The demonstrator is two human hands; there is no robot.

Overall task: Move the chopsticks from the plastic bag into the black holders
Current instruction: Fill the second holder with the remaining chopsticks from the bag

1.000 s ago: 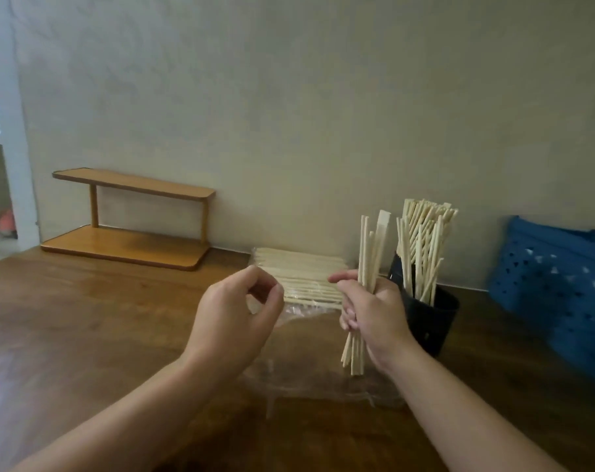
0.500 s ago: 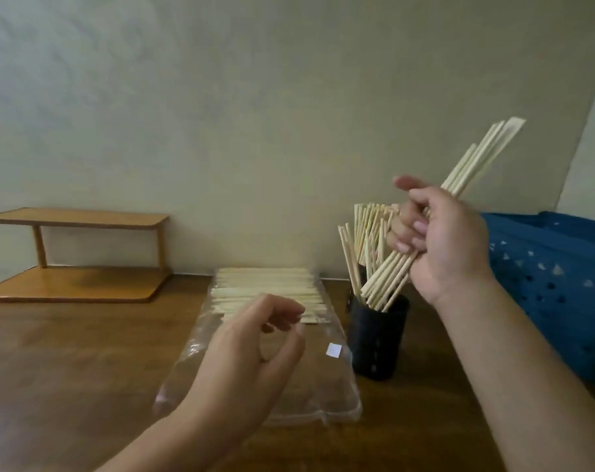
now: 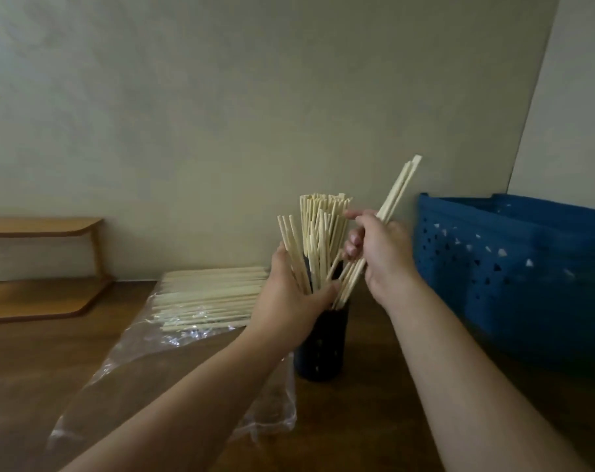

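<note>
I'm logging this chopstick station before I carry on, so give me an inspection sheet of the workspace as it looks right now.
Surface: dark wooden table, bare wood in front.
Job's things: black holder upright, crowded with standing chopsticks; plastic bag lying open, loose chopsticks stacked at its far end.
Clutter: blue perforated basket at right; wooden shelf at far left.
Hands: left hand grips the standing chopsticks at the holder's mouth; right hand holds a tilted bundle, lower ends at the holder.
Cables: nothing seen.
Surroundings: plain pale wall behind.
</note>
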